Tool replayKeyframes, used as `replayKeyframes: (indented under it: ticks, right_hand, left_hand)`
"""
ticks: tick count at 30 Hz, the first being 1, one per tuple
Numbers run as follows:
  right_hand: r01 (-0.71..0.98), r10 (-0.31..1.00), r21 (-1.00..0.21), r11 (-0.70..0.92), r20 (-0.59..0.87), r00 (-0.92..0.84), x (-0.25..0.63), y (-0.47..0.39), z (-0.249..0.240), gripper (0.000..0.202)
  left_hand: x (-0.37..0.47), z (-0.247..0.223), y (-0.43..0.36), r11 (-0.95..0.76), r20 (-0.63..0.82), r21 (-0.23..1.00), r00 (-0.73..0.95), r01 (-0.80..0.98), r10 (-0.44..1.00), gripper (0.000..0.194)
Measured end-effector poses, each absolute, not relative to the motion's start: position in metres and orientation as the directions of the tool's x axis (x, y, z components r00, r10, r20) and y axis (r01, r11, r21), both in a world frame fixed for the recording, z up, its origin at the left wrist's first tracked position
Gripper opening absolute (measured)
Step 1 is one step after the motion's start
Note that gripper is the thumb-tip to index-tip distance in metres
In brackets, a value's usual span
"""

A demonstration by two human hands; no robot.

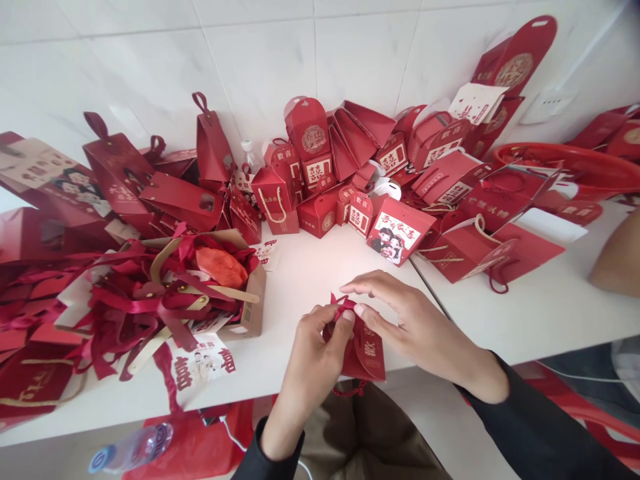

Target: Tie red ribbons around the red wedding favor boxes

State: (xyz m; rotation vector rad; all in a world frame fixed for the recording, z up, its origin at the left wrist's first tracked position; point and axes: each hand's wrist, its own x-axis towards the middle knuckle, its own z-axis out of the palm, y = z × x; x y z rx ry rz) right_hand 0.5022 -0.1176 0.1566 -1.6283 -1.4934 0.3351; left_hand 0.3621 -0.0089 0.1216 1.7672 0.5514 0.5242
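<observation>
A small red gift box (367,357) with gold characters lies at the near edge of the counter (300,280), in the middle of the scene, its near end jutting past the edge and a dark red cord (350,392) hanging there. A crimson ribbon (345,304) is gathered at its far end. The left hand (317,353) has its thumb and forefinger pinched together on that ribbon. The right hand (417,323) arches in from the right, forefinger and thumb apart; whether its thumb tip touches the ribbon I cannot tell. Both forearms, in black sleeves (530,413), reach from the near side and converge over the box.

The counter is white, with a seam running to the right of the hands. On the left, a cardboard carton (256,303) overflows with ribbons and straps; a printed card (205,363) lies on its near side. Just beyond the hands stands a box with a cartoon couple (395,233). More red boxes (315,140) crowd the far side before a white tiled wall (260,60). To the far right are a red basin (575,167) and another person's bare arm (617,257). Below the counter, at near left, a plastic bottle (135,448) lies on something red.
</observation>
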Motion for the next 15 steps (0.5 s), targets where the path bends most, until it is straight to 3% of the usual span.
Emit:
replayKeyframes:
  ticks: [3, 8, 15]
  right_hand:
    - [0.634, 0.919, -0.773, 0.024, 0.267, 0.290, 0.503, -0.118, 0.151, 0.019]
    - [0.597, 0.882, -0.802, -0.021, 0.267, 0.389, 0.499, -0.118, 0.147, 0.013]
    - [0.581, 0.897, -0.813, 0.028, 0.277, 0.345, 0.492, -0.127, 0.143, 0.010]
  left_hand:
    - [0.361, 0.124, -0.009, -0.227, 0.055, 0.969, 0.805, 0.100, 0.590, 0.039]
    - [0.360, 0.127, -0.009, -0.124, -0.005, 0.987, 0.790, 0.103, 0.613, 0.045]
    - [0.357, 0.120, -0.005, 0.045, -0.056, 0.998, 0.800, 0.037, 0.598, 0.028]
